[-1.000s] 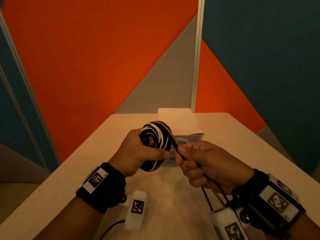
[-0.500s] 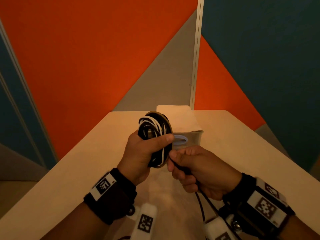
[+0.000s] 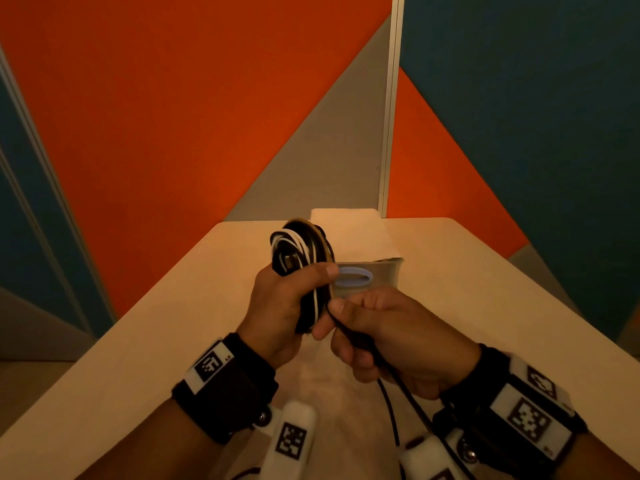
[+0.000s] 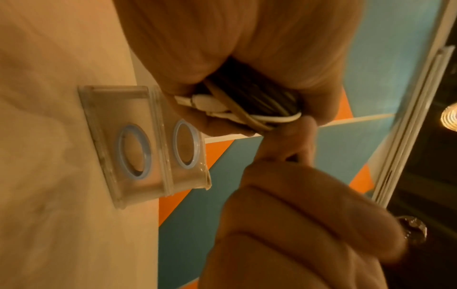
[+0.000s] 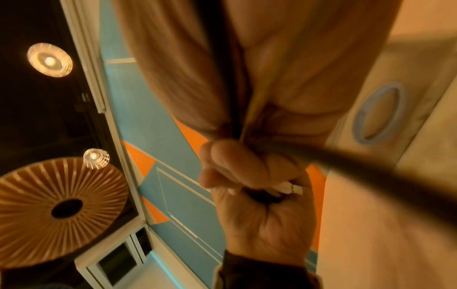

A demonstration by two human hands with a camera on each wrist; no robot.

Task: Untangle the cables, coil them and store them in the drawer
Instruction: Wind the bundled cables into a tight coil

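My left hand (image 3: 294, 299) grips a coil of black, white and tan cables (image 3: 301, 251), held upright above the table. The same coil (image 4: 252, 109) shows in the left wrist view with a white plug at its edge. My right hand (image 3: 377, 334) is curled round the loose black cable tail (image 3: 391, 403), pinching it right beside the coil's lower edge. The tail runs down out of that fist toward me. A clear plastic drawer unit (image 3: 381, 275) with blue ring handles (image 4: 134, 154) stands on the table just behind my hands.
The beige table (image 3: 138, 341) ends at an orange, grey and teal wall panel (image 3: 207, 98). A pale box (image 3: 349, 233) sits behind the drawer unit. White tagged wrist-camera housings (image 3: 294, 438) hang below both wrists.
Both hands have drawn closer to me and together. The right hand has slid up the loose tail to the coil's lower edge. The coil is held higher against the drawer unit.
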